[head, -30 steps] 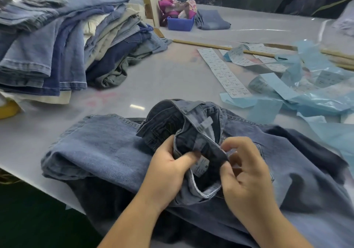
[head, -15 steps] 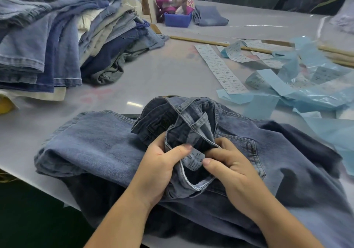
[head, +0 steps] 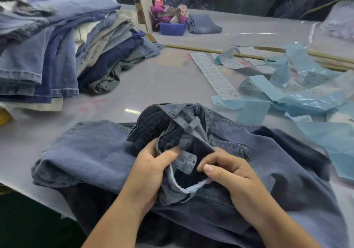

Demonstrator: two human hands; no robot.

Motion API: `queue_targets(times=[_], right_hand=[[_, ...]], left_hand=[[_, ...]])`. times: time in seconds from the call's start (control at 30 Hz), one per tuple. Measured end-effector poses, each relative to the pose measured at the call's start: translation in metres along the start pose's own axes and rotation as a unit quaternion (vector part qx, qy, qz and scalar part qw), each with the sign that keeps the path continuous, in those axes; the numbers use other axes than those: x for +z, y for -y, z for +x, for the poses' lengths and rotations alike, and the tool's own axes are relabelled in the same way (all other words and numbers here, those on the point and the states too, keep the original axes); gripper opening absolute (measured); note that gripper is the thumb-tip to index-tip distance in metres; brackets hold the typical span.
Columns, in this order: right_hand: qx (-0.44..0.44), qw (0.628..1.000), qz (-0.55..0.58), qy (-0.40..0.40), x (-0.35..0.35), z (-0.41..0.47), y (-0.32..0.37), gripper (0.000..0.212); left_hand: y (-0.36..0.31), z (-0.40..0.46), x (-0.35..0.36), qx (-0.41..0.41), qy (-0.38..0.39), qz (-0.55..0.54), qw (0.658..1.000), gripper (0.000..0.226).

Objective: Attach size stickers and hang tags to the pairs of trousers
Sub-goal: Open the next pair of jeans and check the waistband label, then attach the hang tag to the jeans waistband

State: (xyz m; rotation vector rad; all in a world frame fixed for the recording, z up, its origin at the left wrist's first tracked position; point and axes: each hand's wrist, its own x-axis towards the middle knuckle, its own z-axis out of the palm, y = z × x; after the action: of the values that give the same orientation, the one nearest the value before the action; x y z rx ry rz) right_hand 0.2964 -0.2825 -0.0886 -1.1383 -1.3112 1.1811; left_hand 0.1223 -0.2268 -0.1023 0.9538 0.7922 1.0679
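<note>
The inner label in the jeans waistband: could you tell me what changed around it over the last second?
The right hand drew off the label, now fully exposed, fingers curled beside it. The left hand still pinches the waistband. The jeans stack and sticker strip stayed put.

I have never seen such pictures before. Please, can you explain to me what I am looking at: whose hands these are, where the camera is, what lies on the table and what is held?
There is no machine: a person works with two bare hands, and one camera worn on the head looks forward and down. On the pale grey table lies a pair of blue denim trousers. The left hand grips its folded-open waistband, thumb beside a small white sewn-in label. The right hand pinches the waistband's pale edge. To the left sits a pile of folded jeans. To the right lie a long white strip of stickers and light blue backing paper. Further back stands a small blue plastic box.
</note>
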Motion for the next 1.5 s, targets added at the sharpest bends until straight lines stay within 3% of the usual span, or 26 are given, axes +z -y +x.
queue_targets(times=[0.1, 0.2, 0.23, 0.3, 0.33, 0.4, 0.43, 0.47, 0.53, 0.6, 0.67, 0.77, 0.83, 0.87, 0.9, 0.93, 0.97, 1.03, 1.07, 1.17, 1.23, 1.27, 1.3, 1.4, 1.43, 1.5], right_hand=[[-0.026, 0.998, 0.051, 0.006, -0.006, -0.017, 0.004, 0.036], [-0.101, 0.979, -0.175, 0.009, -0.020, -0.037, 0.009, 0.058], [-0.147, 0.942, -0.301, 0.009, -0.025, -0.042, 0.008, 0.060], [-0.212, 0.818, -0.534, 0.017, -0.032, -0.049, -0.001, 0.061], [-0.218, 0.761, -0.611, 0.028, -0.033, -0.052, -0.007, 0.057], [-0.207, 0.722, -0.659, 0.046, -0.029, -0.057, -0.013, 0.048], [-0.186, 0.729, -0.656, 0.054, -0.028, -0.059, -0.012, 0.052], [-0.177, 0.735, -0.652, 0.053, -0.030, -0.059, -0.011, 0.058], [-0.205, 0.732, -0.649, 0.027, -0.034, -0.059, -0.005, 0.051], [-0.266, 0.734, -0.625, 0.007, -0.034, -0.060, 0.006, 0.018], [-0.301, 0.739, -0.602, -0.026, -0.038, -0.059, 0.014, 0.045], [-0.304, 0.753, -0.583, -0.025, -0.044, -0.063, 0.031, 0.026], [-0.272, 0.756, -0.592, -0.061, -0.027, -0.058, 0.032, 0.004], [-0.240, 0.788, -0.558, -0.102, -0.024, -0.059, 0.025, 0.026], [-0.201, 0.852, -0.472, -0.101, -0.021, -0.065, 0.024, 0.040], [-0.234, 0.881, -0.389, -0.134, -0.022, -0.062, 0.030, 0.043], [-0.289, 0.869, -0.368, -0.164, -0.035, -0.052, 0.037, 0.048], [-0.306, 0.851, -0.428, -0.005, -0.061, -0.037, 0.076, 0.030], [-0.302, 0.853, -0.425, 0.031, -0.077, -0.044, 0.079, 0.038], [-0.162, 0.908, -0.385, -0.042, -0.087, -0.037, 0.063, 0.027], [-0.084, 0.943, -0.311, -0.084, -0.095, -0.019, 0.047, 0.029], [-0.055, 0.947, -0.294, -0.117, -0.104, -0.007, 0.042, 0.028], [-0.018, 0.948, -0.286, -0.141, -0.115, 0.004, 0.040, 0.022], [0.070, 0.943, -0.273, -0.176, -0.139, 0.028, 0.034, 0.018], [0.088, 0.947, -0.251, -0.182, -0.142, 0.034, 0.029, 0.018], [0.105, 0.953, -0.195, -0.206, -0.147, 0.046, 0.018, 0.015]], left_hand=[[-0.023, 0.008, -0.006, -0.012, -0.095, -0.003, 0.995, 0.007], [-0.055, 0.011, -0.027, 0.016, -0.163, 0.101, 0.981, 0.027], [-0.065, 0.008, -0.031, 0.026, -0.131, 0.139, 0.981, 0.043], [-0.077, -0.004, -0.025, 0.023, -0.064, 0.271, 0.960, 0.062], [-0.075, -0.009, -0.016, -0.005, -0.044, 0.373, 0.927, 0.071], [-0.053, -0.008, -0.002, -0.011, -0.059, 0.607, 0.793, 0.089], [-0.044, -0.005, 0.003, -0.008, -0.086, 0.662, 0.744, 0.083], [-0.040, -0.002, 0.002, 0.017, -0.115, 0.666, 0.737, 0.061], [-0.043, 0.006, -0.007, 0.068, -0.181, 0.608, 0.770, 0.011], [-0.055, 0.004, -0.024, 0.148, -0.215, 0.566, 0.782, 0.019], [-0.073, -0.005, -0.038, 0.244, -0.259, 0.553, 0.753, 0.009], [-0.086, -0.017, -0.055, 0.231, -0.298, 0.513, 0.771, 0.015], [-0.074, -0.022, -0.060, 0.125, -0.254, 0.581, 0.763, 0.023], [-0.061, -0.023, -0.056, 0.062, -0.230, 0.639, 0.731, 0.029], [-0.048, -0.026, -0.047, 0.033, -0.234, 0.708, 0.666, 0.030], [-0.038, -0.030, -0.036, 0.033, -0.229, 0.749, 0.621, 0.027], [-0.035, -0.032, -0.023, 0.059, -0.216, 0.763, 0.606, 0.029], [-0.035, -0.022, -0.005, 0.186, -0.181, 0.755, 0.602, 0.046], [-0.036, -0.014, 0.009, 0.227, -0.132, 0.744, 0.615, 0.048], [-0.036, 0.013, 0.059, 0.170, 0.061, 0.679, 0.711, 0.024], [-0.026, 0.044, 0.084, 0.105, 0.148, 0.724, 0.666, 0.018], [-0.024, 0.063, 0.096, 0.073, 0.170, 0.737, 0.651, 0.020], [-0.026, 0.083, 0.110, 0.055, 0.176, 0.723, 0.665, 0.019], [-0.023, 0.144, 0.145, 0.051, 0.112, 0.619, 0.776, 0.023], [-0.015, 0.162, 0.157, 0.077, 0.094, 0.630, 0.767, 0.041], [0.006, 0.191, 0.178, 0.126, 0.084, 0.729, 0.667, 0.068]])
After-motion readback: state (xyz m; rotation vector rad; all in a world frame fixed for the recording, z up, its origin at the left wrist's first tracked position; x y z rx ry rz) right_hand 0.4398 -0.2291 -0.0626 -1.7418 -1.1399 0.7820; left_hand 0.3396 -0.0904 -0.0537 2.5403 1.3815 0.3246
